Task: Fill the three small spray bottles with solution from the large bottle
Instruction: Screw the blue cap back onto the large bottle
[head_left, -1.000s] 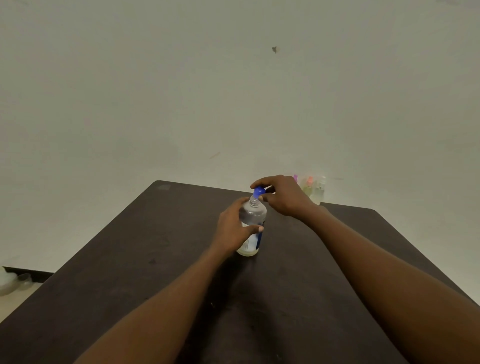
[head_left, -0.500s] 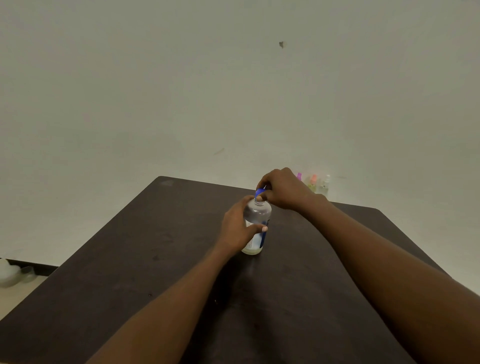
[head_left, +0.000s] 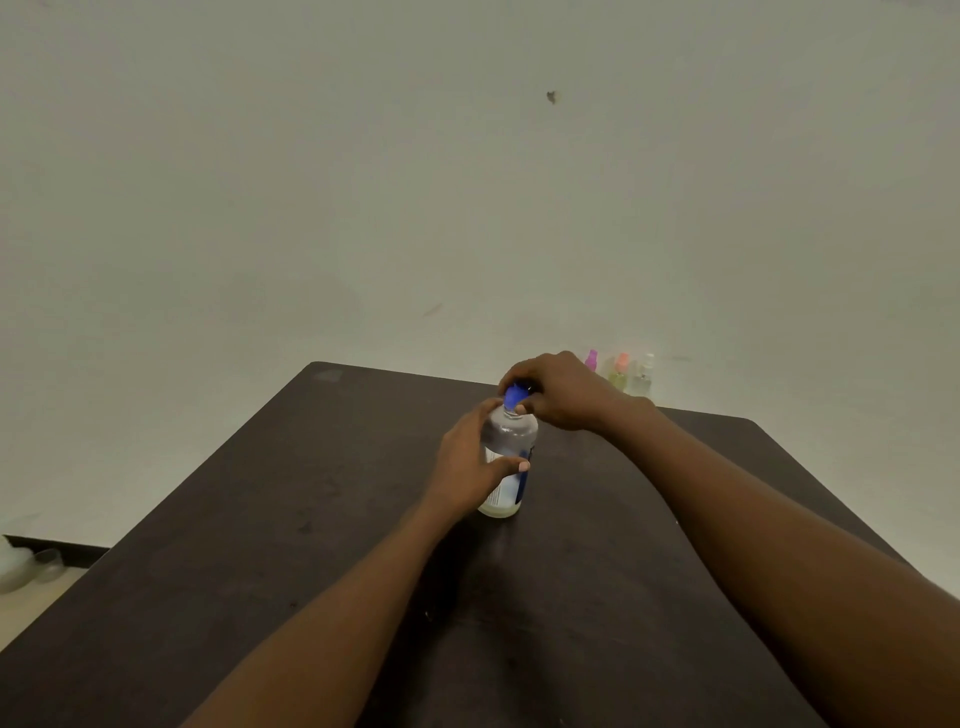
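1. Here, the large bottle (head_left: 508, 441), smooth clear plastic with a rounded shoulder and a white label, stands upright mid-counter (head_left: 249, 530), a dark matte slab.
2. The left hand (head_left: 467, 467) wraps its body, thumb across the front.
3. The right hand (head_left: 563, 397) pinches the blue cap (head_left: 513, 398) on top.
4. Three small spray bottles (head_left: 621, 373), blurred, with pink, orange and clear tops, stand at the far right edge.

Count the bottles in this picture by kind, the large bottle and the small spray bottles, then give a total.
large bottle: 1
small spray bottles: 3 (pink top, orange top, white top)
Total: 4
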